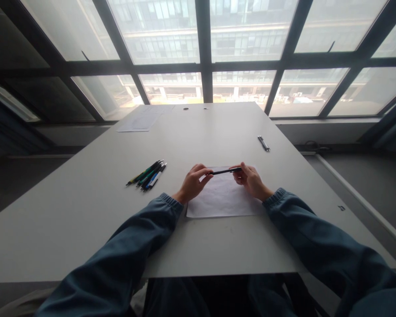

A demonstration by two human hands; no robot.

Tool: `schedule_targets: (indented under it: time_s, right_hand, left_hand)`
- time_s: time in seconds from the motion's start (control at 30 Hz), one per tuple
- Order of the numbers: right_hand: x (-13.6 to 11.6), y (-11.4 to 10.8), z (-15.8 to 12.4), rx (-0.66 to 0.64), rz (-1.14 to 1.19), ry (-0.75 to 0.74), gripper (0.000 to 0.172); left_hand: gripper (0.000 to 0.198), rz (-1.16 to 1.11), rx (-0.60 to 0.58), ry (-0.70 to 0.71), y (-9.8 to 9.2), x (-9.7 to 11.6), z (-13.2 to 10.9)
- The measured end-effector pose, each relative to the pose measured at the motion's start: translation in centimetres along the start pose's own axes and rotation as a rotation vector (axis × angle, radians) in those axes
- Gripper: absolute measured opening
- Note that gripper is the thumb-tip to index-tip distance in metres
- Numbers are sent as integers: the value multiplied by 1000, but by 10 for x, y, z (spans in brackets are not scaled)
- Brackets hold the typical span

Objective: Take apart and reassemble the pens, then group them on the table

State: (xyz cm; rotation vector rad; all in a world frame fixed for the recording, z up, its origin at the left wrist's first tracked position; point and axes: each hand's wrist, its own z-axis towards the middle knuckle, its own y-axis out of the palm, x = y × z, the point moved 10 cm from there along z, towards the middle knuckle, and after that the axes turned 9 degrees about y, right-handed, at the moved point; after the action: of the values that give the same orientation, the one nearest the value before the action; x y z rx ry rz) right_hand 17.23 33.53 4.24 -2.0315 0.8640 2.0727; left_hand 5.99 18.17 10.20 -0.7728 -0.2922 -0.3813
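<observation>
A slim black pen (pixel 222 171) is held nearly level between my two hands, above a white sheet of paper (pixel 224 200). My left hand (pixel 194 182) pinches its left end between thumb and fingers. At the other end, my right hand (pixel 249 179) grips the pen with thumb and fingers closed on it. The paper lies flat on the table under both hands, its upper part partly covered by them. To the left of my left hand lies a bunch of several pens (pixel 147 175) in black, green, yellow and blue.
A single dark pen (pixel 263 143) lies farther off to the right on the white table (pixel 86 220). More sheets of paper (pixel 140 119) rest at the far left. A small dark mark (pixel 341 208) shows near the right edge. Large windows (pixel 171 31) stand behind the table.
</observation>
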Motion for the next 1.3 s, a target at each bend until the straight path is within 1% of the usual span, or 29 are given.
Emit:
schedule_targets:
  time_s: [0.1, 0.27, 0.47, 0.63, 0.87, 1.07, 1.17, 1.3]
  right_hand:
    - [3, 1, 0, -40, 54, 26, 47]
    - [8, 1, 0, -69, 112, 66, 43]
    - [10, -2, 3, -63, 113, 73, 44]
    - [12, -3, 4, -44, 81, 64, 44]
    - [2, 4, 0, -15, -85, -15, 40]
    - [-15, -11, -1, 172, -303, -193, 32]
    - [-16, -13, 0, 188, -396, -234, 32]
    - [-19, -7, -2, 207, -659, -301, 24]
  left_hand:
    - [23, -37, 56, -31, -6, -3, 0]
    - [22, -67, 128, -55, -12, -7, -3]
    - [19, -96, 125, -35, -13, -6, -3]
    - [13, -87, 176, -10, -18, -9, -4]
    - [9, 13, 215, -18, -25, -9, -2]
    - [9, 9, 207, -7, -25, -5, -1]
    - [9, 26, 215, -17, -26, -7, -1]
    - [9, 57, 216, -35, -28, -11, -2]
